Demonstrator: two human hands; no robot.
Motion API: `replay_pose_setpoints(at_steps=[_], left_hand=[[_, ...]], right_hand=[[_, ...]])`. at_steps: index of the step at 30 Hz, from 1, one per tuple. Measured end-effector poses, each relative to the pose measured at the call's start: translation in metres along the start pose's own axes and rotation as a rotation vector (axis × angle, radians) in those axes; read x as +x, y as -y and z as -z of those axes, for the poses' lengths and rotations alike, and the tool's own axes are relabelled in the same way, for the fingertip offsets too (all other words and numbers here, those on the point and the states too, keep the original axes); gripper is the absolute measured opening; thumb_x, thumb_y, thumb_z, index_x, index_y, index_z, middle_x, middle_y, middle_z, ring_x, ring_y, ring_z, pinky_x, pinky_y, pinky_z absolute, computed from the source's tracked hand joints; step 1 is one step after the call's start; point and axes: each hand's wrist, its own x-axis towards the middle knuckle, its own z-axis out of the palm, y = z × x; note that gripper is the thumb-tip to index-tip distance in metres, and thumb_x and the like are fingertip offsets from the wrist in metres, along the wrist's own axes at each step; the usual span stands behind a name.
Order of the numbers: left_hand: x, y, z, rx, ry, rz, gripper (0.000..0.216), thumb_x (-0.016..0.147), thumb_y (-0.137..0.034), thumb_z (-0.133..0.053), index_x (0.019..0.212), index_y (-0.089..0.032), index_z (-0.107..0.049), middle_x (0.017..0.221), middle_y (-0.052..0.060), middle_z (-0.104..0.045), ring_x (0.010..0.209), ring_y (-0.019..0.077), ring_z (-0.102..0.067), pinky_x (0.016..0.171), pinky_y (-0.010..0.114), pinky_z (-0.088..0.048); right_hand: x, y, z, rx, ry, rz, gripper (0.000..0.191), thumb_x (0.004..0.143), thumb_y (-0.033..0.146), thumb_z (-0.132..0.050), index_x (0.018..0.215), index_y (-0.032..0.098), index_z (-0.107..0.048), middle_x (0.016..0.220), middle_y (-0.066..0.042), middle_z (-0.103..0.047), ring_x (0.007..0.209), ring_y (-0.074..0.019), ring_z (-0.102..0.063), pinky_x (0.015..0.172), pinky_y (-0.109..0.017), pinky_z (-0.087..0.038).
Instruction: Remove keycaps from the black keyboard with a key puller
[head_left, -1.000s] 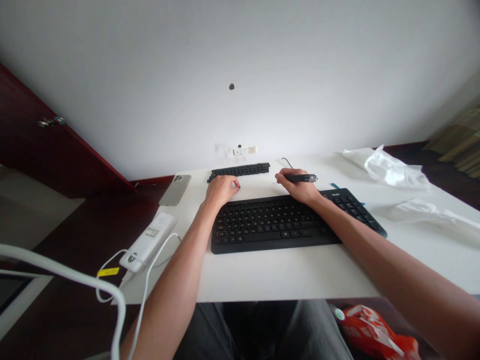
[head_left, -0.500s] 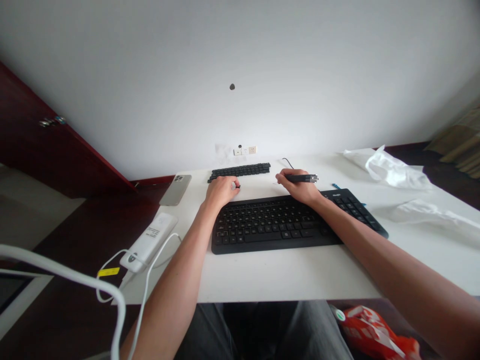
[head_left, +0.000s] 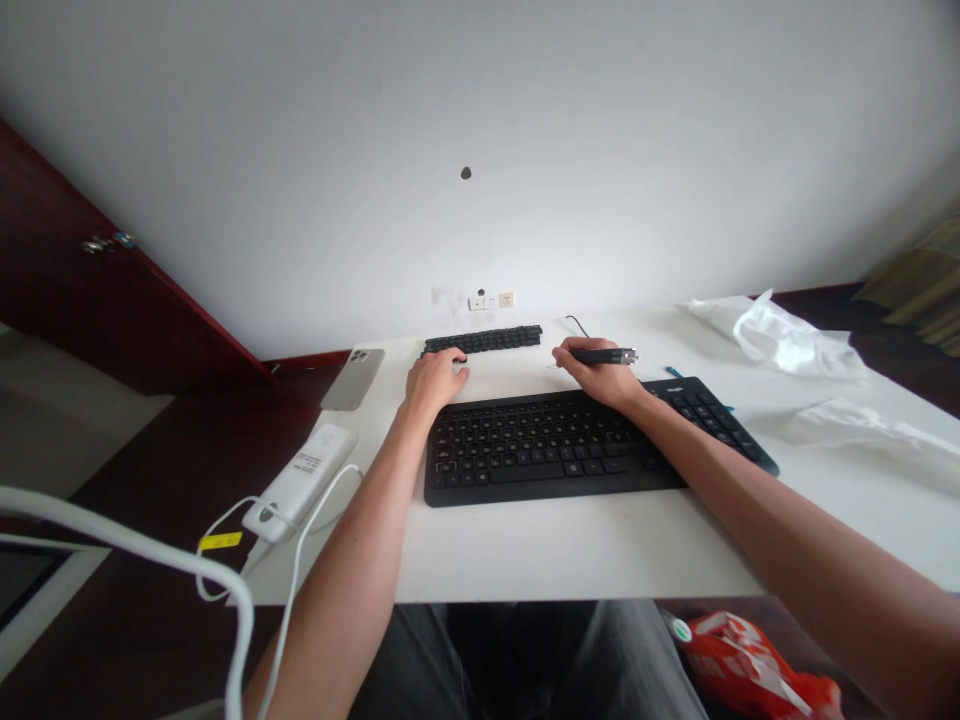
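My left hand is at the left end of rows of small black keycaps near the wall. Its index finger touches a dark keycap there, with the thumb held apart. My right hand is closed around a black pen-like tool, whose metallic end points right. That hand is above the back edge of a black keyboard; the right forearm crosses the keyboard and hides part of it. What lies under the right fingertips is too small to make out.
On the white table, a phone and a white power strip with a looping cable are at the left. Crumpled white plastic lies right. A blue thin item is behind the keyboard; a red bag sits below.
My left hand has moved slightly left and back, from holding a small dark keycap over the table to the left end of the keycap rows. The right hand stays put.
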Motion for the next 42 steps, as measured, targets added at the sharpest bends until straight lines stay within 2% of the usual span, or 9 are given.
replay_pose_setpoints(at_steps=[5, 15, 24, 29, 32, 35, 39, 42], left_hand=[[0.001, 0.0, -0.002, -0.005, 0.019, 0.01, 0.038, 0.094, -0.039, -0.063, 0.131, -0.034, -0.071, 0.109, 0.006, -0.078, 0.102, 0.0284, -0.07, 0.093, 0.039, -0.054], [0.002, 0.002, -0.005, 0.01, 0.007, 0.006, 0.041, 0.094, -0.041, -0.061, 0.134, -0.034, -0.07, 0.114, 0.007, -0.078, 0.11, 0.0336, -0.069, 0.096, 0.045, -0.054], [0.004, 0.004, -0.008, -0.001, -0.008, 0.003, 0.04, 0.094, -0.04, -0.063, 0.133, -0.033, -0.07, 0.112, 0.008, -0.078, 0.108, 0.0331, -0.068, 0.096, 0.045, -0.053], [0.004, 0.003, -0.005, -0.059, -0.055, -0.035, 0.038, 0.094, -0.037, -0.064, 0.131, -0.03, -0.071, 0.102, 0.007, -0.079, 0.106, 0.0324, -0.068, 0.089, 0.041, -0.052], [0.001, -0.005, 0.0, -0.127, -0.093, -0.107, 0.032, 0.094, -0.034, -0.065, 0.124, -0.028, -0.076, 0.088, 0.005, -0.077, 0.092, 0.0275, -0.07, 0.081, 0.036, -0.049], [-0.006, -0.02, 0.003, -0.198, -0.085, -0.25, 0.025, 0.096, -0.033, -0.063, 0.114, -0.025, -0.08, 0.073, 0.002, -0.071, 0.072, 0.021, -0.065, 0.07, 0.031, -0.044], [-0.018, -0.043, 0.0, -0.267, 0.042, -0.433, 0.023, 0.097, -0.036, -0.062, 0.097, -0.024, -0.082, 0.062, 0.0, -0.063, 0.06, 0.0173, -0.057, 0.063, 0.03, -0.036], [-0.021, -0.05, 0.0, -0.296, 0.099, -0.443, 0.023, 0.095, -0.037, -0.064, 0.09, -0.024, -0.082, 0.063, 0.001, -0.063, 0.06, 0.0165, -0.054, 0.063, 0.03, -0.035]], right_hand=[[0.0, -0.001, 0.0, 0.0, -0.001, 0.004, 0.042, 0.095, 0.054, -0.055, 0.074, 0.02, -0.069, 0.063, -0.002, -0.06, 0.064, -0.0187, -0.053, 0.062, -0.031, -0.04], [0.001, -0.002, -0.001, 0.003, 0.002, 0.005, 0.04, 0.095, 0.052, -0.056, 0.074, 0.02, -0.069, 0.063, -0.002, -0.06, 0.064, -0.0182, -0.053, 0.063, -0.031, -0.04], [0.0, -0.001, 0.0, 0.009, 0.0, -0.007, 0.039, 0.095, 0.051, -0.056, 0.074, 0.02, -0.069, 0.063, -0.001, -0.058, 0.063, -0.017, -0.05, 0.063, -0.03, -0.039], [0.0, 0.0, 0.0, 0.015, 0.002, -0.016, 0.039, 0.095, 0.051, -0.057, 0.074, 0.02, -0.069, 0.063, 0.0, -0.058, 0.063, -0.0171, -0.05, 0.064, -0.031, -0.039], [0.0, 0.002, 0.001, 0.019, 0.001, -0.028, 0.039, 0.094, 0.052, -0.058, 0.074, 0.02, -0.069, 0.064, -0.001, -0.059, 0.064, -0.0174, -0.051, 0.064, -0.031, -0.039], [0.0, 0.005, 0.003, 0.034, 0.015, -0.047, 0.041, 0.093, 0.055, -0.059, 0.077, 0.019, -0.072, 0.067, -0.002, -0.062, 0.066, -0.0181, -0.053, 0.064, -0.031, -0.038], [-0.002, 0.012, 0.007, 0.158, 0.108, -0.066, 0.048, 0.098, 0.055, -0.049, 0.081, 0.018, -0.075, 0.063, -0.002, -0.056, 0.062, -0.0167, -0.048, 0.063, -0.031, -0.037], [-0.006, 0.021, 0.009, 0.304, 0.18, -0.055, 0.05, 0.1, 0.049, -0.043, 0.077, 0.018, -0.073, 0.06, 0.0, -0.044, 0.061, -0.0158, -0.041, 0.061, -0.031, -0.034]])
